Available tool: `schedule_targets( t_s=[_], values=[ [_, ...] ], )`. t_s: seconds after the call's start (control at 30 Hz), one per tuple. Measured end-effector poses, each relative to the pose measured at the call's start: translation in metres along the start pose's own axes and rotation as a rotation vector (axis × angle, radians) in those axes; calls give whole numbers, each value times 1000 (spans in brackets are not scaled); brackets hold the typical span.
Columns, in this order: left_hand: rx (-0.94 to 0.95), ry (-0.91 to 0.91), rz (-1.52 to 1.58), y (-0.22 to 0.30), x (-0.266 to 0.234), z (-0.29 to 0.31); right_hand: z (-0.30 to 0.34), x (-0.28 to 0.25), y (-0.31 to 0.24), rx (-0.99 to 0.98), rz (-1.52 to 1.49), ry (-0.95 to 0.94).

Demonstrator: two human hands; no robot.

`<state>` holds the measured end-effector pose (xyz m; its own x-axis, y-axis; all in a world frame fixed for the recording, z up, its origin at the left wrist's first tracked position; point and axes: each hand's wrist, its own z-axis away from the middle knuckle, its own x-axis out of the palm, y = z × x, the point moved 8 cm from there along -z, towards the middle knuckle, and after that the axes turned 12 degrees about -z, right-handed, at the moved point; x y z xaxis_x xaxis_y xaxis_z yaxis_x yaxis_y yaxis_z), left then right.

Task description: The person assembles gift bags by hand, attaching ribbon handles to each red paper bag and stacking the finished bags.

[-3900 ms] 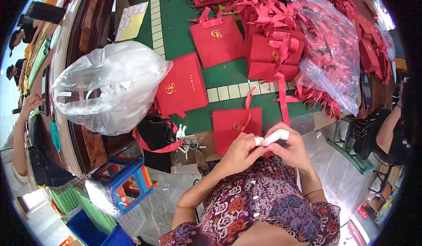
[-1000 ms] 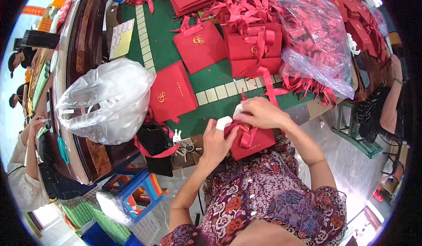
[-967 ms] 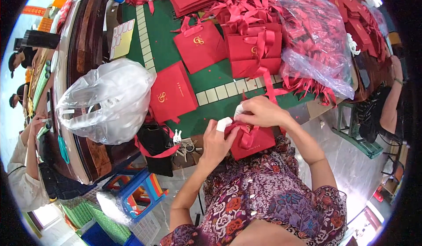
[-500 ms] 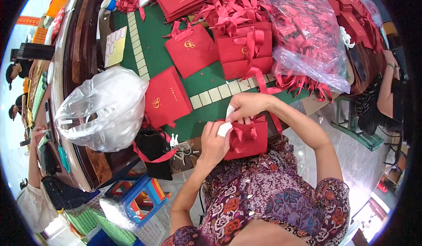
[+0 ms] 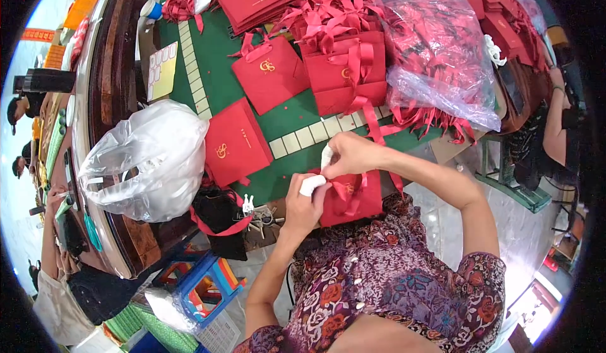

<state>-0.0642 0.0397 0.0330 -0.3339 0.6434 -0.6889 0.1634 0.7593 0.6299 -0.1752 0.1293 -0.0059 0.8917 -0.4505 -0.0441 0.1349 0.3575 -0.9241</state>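
- Here, the left hand (image 5: 305,203) grips the small red paper gift bag (image 5: 351,196) by its edge.
- The right hand (image 5: 351,155) pinches the bag's red ribbon (image 5: 379,139) above the green surface (image 5: 218,75).

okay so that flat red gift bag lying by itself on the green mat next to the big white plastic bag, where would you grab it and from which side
Probably by its long right edge, coming in from the right. The flat red gift bag lies folded on the green mat, so it needs a pinch at an edge. Its left side sits close against the white plastic bag, while bare mat shows along the right edge.
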Motion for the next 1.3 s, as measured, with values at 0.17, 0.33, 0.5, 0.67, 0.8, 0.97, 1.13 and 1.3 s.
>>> schedule_targets(
  t_s=[0.17,0.33,0.5,0.67,0.8,0.97,1.13,1.3],
  values=[
    [-57,-108,-8,-6,6,-2,-10,-29,21,86,-239,337],
    [-99,-95,-72,-15,0,-11,20,-51,-6,-220,108,538],
    [-253,-21,-192,-28,4,-30,45,-62,-1,-170,337,717],
    [-233,-118,-393,-28,31,-46,26,-39,10,-60,285,647],
    [-330,-137,-338,-37,41,-43,27,-36,12,-182,350,722],
    [-620,-79,226,-52,48,-32,31,-37,26,-132,-106,624],
    [-643,-103,540,-54,58,-29,28,-31,34,-141,-388,469],
    [-605,-85,559,-52,55,-30,27,-27,25,-119,-433,420]
  ],
)
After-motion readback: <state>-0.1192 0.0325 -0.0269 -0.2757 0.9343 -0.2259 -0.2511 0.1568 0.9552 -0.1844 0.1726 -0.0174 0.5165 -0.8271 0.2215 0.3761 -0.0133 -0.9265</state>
